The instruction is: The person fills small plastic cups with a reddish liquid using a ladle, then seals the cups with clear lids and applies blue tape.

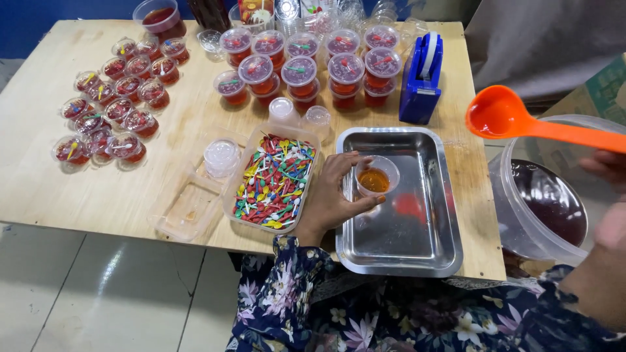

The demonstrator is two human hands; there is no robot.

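The left hand [329, 195] gripped a small clear plastic cup of amber liquid [375, 177] over the shiny steel tray [404, 241], while the right hand [610, 166], mostly out of view, closed on an orange plastic ladle [502, 114].

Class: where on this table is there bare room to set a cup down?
Bare wood lies along the near left edge of the table, below the lidded cups. The steel tray is bare near its front. The far edge is crowded.

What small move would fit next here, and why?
Probably lowering the orange ladle into the bucket of dark liquid for another scoop: the ladle bowl looks nearly empty, and the small cup, steadied by the left hand over the steel tray, seems only partly filled.
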